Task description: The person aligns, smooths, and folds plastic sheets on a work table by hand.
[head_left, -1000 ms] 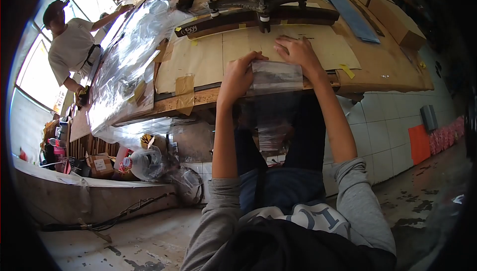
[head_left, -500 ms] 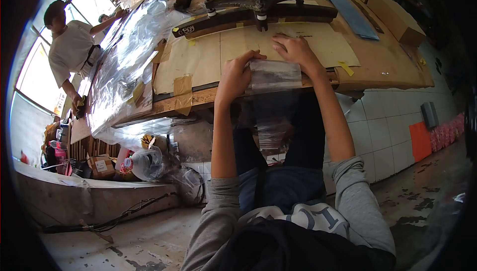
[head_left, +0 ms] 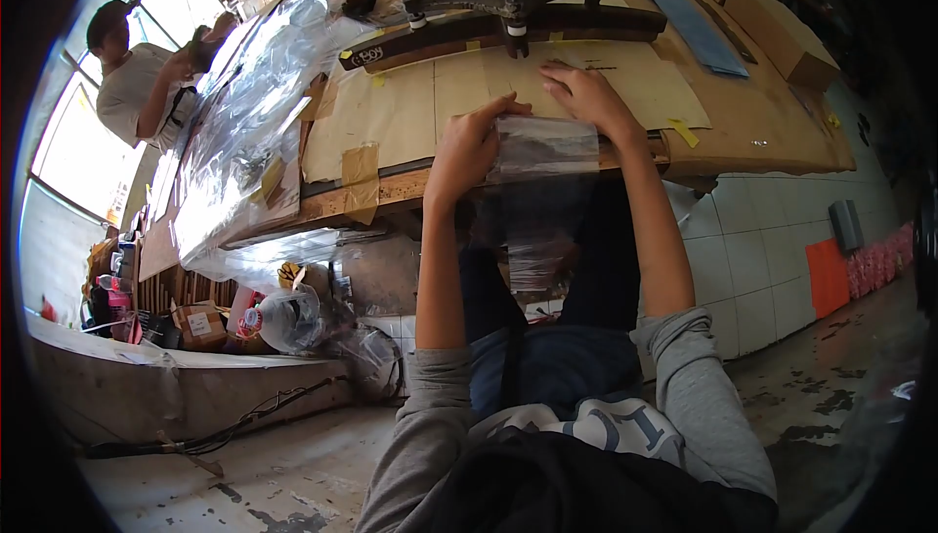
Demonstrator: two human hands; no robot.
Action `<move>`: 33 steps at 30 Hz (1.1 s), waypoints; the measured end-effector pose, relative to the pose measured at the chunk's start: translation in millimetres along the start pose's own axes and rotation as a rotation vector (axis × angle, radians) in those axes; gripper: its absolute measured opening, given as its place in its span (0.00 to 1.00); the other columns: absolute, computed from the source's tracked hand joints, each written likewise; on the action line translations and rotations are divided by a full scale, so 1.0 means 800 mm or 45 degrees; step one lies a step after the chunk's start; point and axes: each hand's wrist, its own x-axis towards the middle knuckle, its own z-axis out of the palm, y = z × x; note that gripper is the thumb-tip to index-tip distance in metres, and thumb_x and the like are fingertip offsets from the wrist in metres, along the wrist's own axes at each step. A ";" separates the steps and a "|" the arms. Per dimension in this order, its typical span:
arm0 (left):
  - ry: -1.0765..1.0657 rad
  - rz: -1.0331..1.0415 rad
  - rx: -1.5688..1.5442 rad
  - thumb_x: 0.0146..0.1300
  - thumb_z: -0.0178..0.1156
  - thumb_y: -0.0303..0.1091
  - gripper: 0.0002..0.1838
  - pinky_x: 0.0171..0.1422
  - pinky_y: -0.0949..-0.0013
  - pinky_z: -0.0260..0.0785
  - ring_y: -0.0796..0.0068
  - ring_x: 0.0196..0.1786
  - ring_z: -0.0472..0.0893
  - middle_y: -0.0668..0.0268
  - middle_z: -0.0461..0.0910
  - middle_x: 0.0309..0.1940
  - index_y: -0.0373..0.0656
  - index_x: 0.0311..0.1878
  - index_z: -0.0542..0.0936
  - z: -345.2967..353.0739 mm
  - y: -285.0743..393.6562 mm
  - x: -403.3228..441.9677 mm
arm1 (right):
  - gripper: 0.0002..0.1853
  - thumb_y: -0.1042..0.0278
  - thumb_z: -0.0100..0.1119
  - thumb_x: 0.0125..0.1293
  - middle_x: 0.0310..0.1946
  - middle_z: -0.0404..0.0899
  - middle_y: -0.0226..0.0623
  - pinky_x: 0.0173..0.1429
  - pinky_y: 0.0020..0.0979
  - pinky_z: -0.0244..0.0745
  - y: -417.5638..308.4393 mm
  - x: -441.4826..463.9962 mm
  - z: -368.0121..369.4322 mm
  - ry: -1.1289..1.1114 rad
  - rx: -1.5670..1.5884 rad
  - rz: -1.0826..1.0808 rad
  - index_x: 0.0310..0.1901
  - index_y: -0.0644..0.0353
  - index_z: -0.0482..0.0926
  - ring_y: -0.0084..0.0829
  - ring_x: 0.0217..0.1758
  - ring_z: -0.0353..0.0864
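A clear plastic film [head_left: 547, 149], possibly a stack of bags, lies over the front edge of the worktable. Its lower part hangs down in front of my legs. My left hand [head_left: 469, 145] is closed at the film's left edge, with its index finger stretched along the top; the other fingertips are hidden. My right hand [head_left: 594, 101] rests on the pale board [head_left: 391, 127] at the film's upper right corner, fingers extended. Just beyond my hands stands a dark metal press-like frame [head_left: 513, 0] with a long bar [head_left: 576, 33].
Crumpled clear plastic sheeting [head_left: 259, 93] covers the table's left side, where a co-worker [head_left: 147, 84] stands. A blue strip [head_left: 689, 20] and a cardboard box [head_left: 777, 35] are at the right. Below left are a large clear bottle [head_left: 288, 320] and a small carton [head_left: 200, 326].
My hands and the film have shifted very slightly to the right. The co-worker's lowered arm has come up, bringing both hands together near the chest.
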 end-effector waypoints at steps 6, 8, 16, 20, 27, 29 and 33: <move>0.002 -0.004 -0.046 0.52 0.45 0.14 0.20 0.64 0.65 0.66 0.60 0.62 0.73 0.57 0.81 0.48 0.35 0.46 0.79 0.000 0.001 0.000 | 0.18 0.60 0.52 0.65 0.50 0.78 0.43 0.58 0.37 0.71 0.006 0.001 0.008 0.077 0.026 -0.032 0.52 0.60 0.78 0.47 0.50 0.78; -0.002 -0.012 -0.042 0.52 0.45 0.13 0.20 0.65 0.64 0.66 0.60 0.62 0.73 0.57 0.81 0.48 0.35 0.46 0.79 0.000 0.001 0.000 | 0.17 0.60 0.53 0.65 0.48 0.79 0.43 0.57 0.38 0.72 0.007 0.001 0.009 0.117 0.026 -0.050 0.50 0.59 0.79 0.46 0.48 0.79; -0.007 -0.032 -0.027 0.50 0.44 0.13 0.22 0.65 0.63 0.65 0.60 0.62 0.73 0.57 0.81 0.48 0.36 0.46 0.79 -0.001 0.007 0.000 | 0.17 0.60 0.53 0.65 0.48 0.79 0.43 0.57 0.37 0.72 0.009 0.002 0.011 0.115 -0.018 -0.049 0.50 0.59 0.80 0.46 0.48 0.79; -0.008 -0.017 -0.018 0.49 0.43 0.13 0.22 0.66 0.63 0.65 0.60 0.62 0.73 0.57 0.81 0.48 0.36 0.46 0.79 -0.001 0.005 0.000 | 0.17 0.59 0.52 0.65 0.48 0.79 0.43 0.57 0.38 0.72 0.011 0.002 0.011 0.110 -0.019 -0.043 0.51 0.59 0.79 0.46 0.48 0.79; -0.011 -0.004 0.004 0.49 0.43 0.13 0.23 0.66 0.63 0.64 0.60 0.62 0.73 0.57 0.81 0.49 0.36 0.47 0.79 -0.001 0.004 0.000 | 0.19 0.59 0.51 0.66 0.52 0.77 0.44 0.60 0.37 0.70 0.006 0.003 0.004 0.026 -0.024 0.004 0.53 0.61 0.77 0.47 0.53 0.77; -0.009 -0.003 0.005 0.48 0.43 0.13 0.23 0.66 0.63 0.64 0.59 0.62 0.73 0.57 0.81 0.49 0.36 0.47 0.79 0.000 0.003 0.000 | 0.20 0.59 0.51 0.67 0.54 0.76 0.44 0.61 0.37 0.70 0.004 0.003 0.001 -0.022 -0.015 0.033 0.55 0.62 0.76 0.48 0.55 0.76; -0.004 -0.005 -0.006 0.48 0.43 0.13 0.23 0.66 0.63 0.64 0.59 0.62 0.73 0.57 0.81 0.49 0.36 0.47 0.79 0.000 0.002 0.000 | 0.20 0.58 0.51 0.67 0.54 0.76 0.44 0.60 0.37 0.70 0.001 0.003 0.000 -0.041 -0.010 0.060 0.55 0.61 0.76 0.48 0.54 0.76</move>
